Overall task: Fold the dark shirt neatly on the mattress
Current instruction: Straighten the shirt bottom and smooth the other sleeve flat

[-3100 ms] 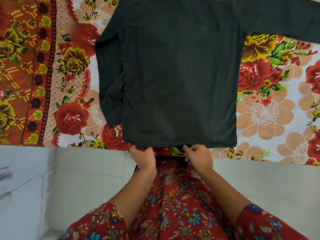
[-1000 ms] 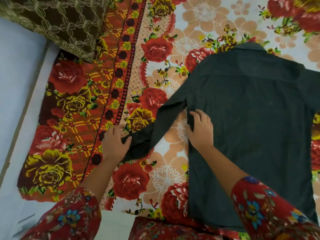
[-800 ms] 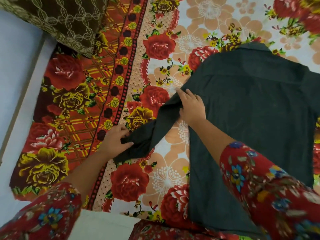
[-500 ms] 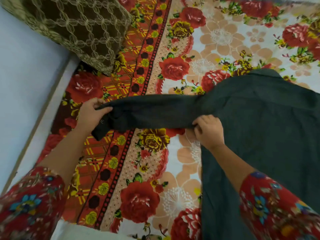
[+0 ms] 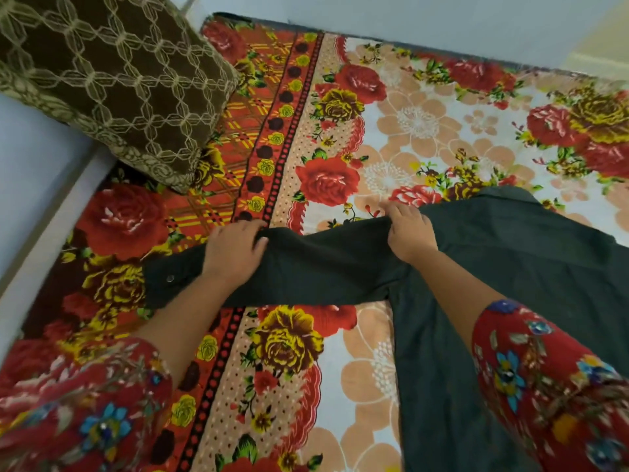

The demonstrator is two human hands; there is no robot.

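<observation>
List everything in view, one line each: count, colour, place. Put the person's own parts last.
dark shirt: one, near-black, flat on the right of the bedsheet.
shirt sleeve: one, same colour, stretched out leftward from the shirt body.
cuff button: one, dark, at the sleeve's left end.
bedsheet: one, red and yellow roses on white and peach, red border on the left, under everything.
cushion: one, brown with pale lattice, top left corner.
pale surface: light blue-white, left of and beyond the sheet.
left hand: grips the shirt sleeve near the cuff.
right hand: grips the shirt sleeve near the shoulder.
garment sleeves: two, red floral, bottom corners.
</observation>
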